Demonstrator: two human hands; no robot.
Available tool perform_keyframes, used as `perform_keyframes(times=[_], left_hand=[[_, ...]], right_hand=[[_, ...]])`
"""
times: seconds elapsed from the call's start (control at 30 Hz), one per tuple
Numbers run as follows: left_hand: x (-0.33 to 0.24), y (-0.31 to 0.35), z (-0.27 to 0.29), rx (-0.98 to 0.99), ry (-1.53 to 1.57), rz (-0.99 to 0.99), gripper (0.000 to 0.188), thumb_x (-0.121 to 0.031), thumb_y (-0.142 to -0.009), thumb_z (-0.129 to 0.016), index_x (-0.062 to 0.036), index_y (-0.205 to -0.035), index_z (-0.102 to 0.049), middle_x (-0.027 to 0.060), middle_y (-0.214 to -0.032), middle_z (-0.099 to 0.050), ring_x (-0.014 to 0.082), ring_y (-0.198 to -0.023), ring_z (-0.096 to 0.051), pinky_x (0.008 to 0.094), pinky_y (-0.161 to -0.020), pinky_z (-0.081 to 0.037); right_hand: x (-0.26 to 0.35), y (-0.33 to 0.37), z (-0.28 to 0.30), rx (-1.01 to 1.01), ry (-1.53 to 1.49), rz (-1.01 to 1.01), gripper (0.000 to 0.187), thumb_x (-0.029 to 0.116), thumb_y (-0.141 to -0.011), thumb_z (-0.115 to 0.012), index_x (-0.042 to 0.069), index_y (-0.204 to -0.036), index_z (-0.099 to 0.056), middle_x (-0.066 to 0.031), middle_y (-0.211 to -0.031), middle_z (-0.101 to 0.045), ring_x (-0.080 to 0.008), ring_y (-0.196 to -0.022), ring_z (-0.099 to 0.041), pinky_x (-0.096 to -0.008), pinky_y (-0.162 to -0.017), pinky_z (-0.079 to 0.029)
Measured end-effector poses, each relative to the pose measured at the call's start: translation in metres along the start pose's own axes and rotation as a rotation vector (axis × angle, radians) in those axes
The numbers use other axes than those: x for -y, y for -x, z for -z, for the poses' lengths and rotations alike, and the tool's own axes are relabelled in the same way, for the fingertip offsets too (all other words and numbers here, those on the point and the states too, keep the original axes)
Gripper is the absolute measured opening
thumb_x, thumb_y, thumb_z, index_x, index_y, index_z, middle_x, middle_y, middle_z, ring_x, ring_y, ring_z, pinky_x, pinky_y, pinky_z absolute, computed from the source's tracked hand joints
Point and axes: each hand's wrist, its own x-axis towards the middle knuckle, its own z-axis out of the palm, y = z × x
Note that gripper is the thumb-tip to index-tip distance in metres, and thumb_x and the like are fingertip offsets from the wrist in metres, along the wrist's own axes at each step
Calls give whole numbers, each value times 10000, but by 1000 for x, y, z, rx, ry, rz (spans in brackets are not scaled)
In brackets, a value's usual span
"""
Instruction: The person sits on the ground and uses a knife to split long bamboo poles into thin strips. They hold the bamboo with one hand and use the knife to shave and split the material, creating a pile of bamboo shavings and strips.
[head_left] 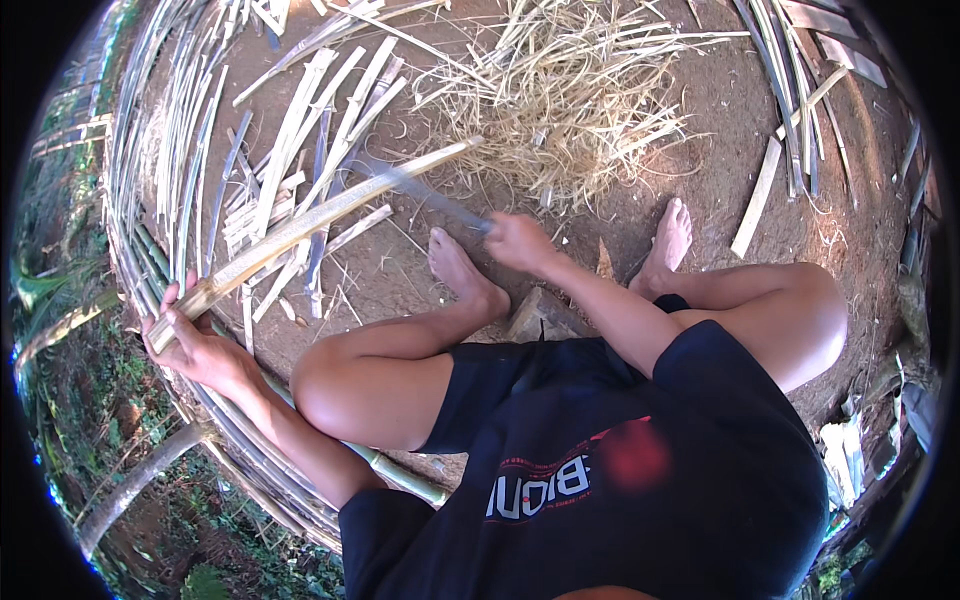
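Note:
My left hand (207, 350) is closed round the near end of a long split bamboo strip (330, 212), which slants up and to the right, over the ground. In my right hand (520, 243) is the handle of a knife (425, 190); its long blade is smeared by motion. The blade crosses the bamboo strip toward its far end, and I cannot tell whether the two touch. Beneath the strip lie several cut bamboo pieces (290, 180).
A heap of thin bamboo shavings (570, 100) covers the dirt ahead. Long bamboo slats (180, 150) line the left side, by a curved bamboo edging (270, 450). More slats (785, 100) lie at the far right. My bare feet (465, 265) flank a block (545, 316).

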Motion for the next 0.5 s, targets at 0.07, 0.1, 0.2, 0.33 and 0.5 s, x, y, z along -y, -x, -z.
perform_keyframes(times=[0.07,0.1,0.2,0.33,0.5], left_hand=[[4,0,3,1,-6,31,254,-108,-1012,-393,-61,-1229,-271,210,-1065,-581,351,-978,-650,428,-757,-613],[4,4,-1,9,-42,35,234,-128,-1014,-396,-86,-1215,-284,185,-1044,-590,348,-950,-662,423,-679,-626],[4,9,9,-6,-25,73,299,-156,-1012,-409,-76,-1268,-277,208,-1138,-586,348,-963,-661,406,-682,-628],[-11,6,-4,-36,25,129,444,-153,-991,-466,-44,-1357,-239,243,-1185,-588,360,-977,-660,396,-706,-626],[-3,-10,9,-74,322,96,273,-113,-962,-519,4,-1196,-442,255,-1175,-602,362,-978,-663,394,-703,-624]], right_hand=[[-78,-9,9,112,-28,-398,156,142,-787,-554,9,-807,-635,-199,-697,-647,-349,-596,-635,-462,-620,-508],[-99,-4,28,54,98,-449,156,138,-790,-558,-4,-788,-623,-181,-675,-636,-315,-609,-627,-439,-605,-499],[-33,-15,29,140,-150,-562,173,161,-787,-571,-6,-775,-611,-188,-680,-633,-322,-629,-622,-436,-610,-493],[1,-7,5,79,5,-229,230,211,-776,-591,15,-894,-607,-239,-809,-641,-385,-789,-636,-456,-730,-489],[-22,-15,42,1,135,-342,342,277,-795,-628,6,-1003,-614,-247,-873,-645,-426,-857,-624,-488,-777,-489]])
